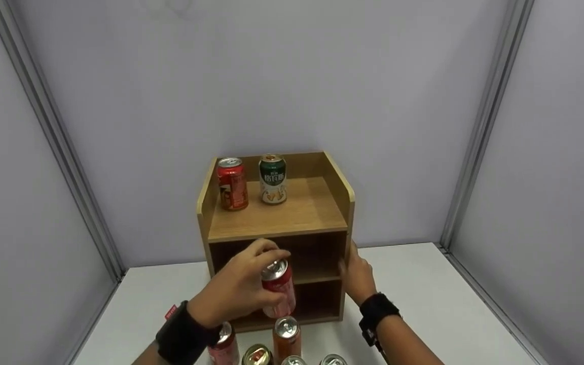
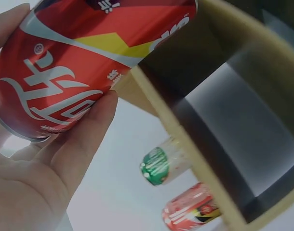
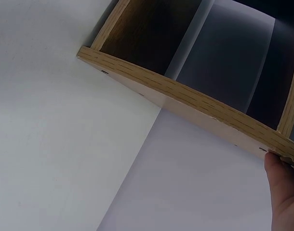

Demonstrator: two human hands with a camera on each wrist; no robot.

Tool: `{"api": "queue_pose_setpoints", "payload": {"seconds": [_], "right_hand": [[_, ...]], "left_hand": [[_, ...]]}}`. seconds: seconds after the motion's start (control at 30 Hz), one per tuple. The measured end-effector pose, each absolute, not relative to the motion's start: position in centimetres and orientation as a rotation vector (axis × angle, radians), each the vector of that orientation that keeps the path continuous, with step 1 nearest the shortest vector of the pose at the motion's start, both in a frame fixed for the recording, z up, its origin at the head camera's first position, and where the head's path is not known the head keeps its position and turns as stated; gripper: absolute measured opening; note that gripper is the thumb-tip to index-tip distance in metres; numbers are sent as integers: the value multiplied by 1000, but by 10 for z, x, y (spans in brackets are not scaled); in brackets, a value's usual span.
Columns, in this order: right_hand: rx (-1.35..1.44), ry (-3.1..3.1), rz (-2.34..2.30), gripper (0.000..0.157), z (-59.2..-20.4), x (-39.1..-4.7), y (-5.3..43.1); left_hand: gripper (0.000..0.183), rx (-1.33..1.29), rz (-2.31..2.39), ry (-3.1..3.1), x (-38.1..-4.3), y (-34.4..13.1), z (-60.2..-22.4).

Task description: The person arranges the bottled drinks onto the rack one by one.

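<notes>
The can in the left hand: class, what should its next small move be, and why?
Probably ease the held can forward toward the upper opening of the shelf: the left hand has it in front, while the right hand touches the shelf's side, perhaps steadying it.

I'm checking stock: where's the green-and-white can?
In the head view, the green-and-white can stands upright on top of the wooden shelf, right of a red can.

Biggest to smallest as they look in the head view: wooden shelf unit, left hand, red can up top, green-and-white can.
1. Wooden shelf unit
2. Left hand
3. Red can and green-and-white can: nearly alike, so unranked.
</notes>
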State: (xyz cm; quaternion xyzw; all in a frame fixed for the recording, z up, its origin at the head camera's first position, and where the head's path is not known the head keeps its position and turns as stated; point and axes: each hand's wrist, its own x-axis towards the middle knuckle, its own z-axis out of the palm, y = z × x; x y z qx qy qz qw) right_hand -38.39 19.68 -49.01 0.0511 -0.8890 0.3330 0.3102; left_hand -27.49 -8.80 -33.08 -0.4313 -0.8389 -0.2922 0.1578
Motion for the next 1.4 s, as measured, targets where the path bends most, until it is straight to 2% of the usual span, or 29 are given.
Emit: {"api": "queue_pose_setpoints", "payload": {"seconds": [0.4,0.73,1.03,1.4], "right_hand": [[95,-2355,910,54,-484,-377,191],[101,-2329,867,52,-483,-368,190],[108,-2295,849,53,-483,-361,184],[72,-2310,865,55,-493,-350,167]], "left_hand": [[59,-1294,-739,-2357,-312,-62,-271],[59,-1340,-794,-2474,-325,-41,-258],[60,-1360,-694,-2478,-335,-36,-229],[60,-1225,-718,-2540,-376,-23,-225]]}}
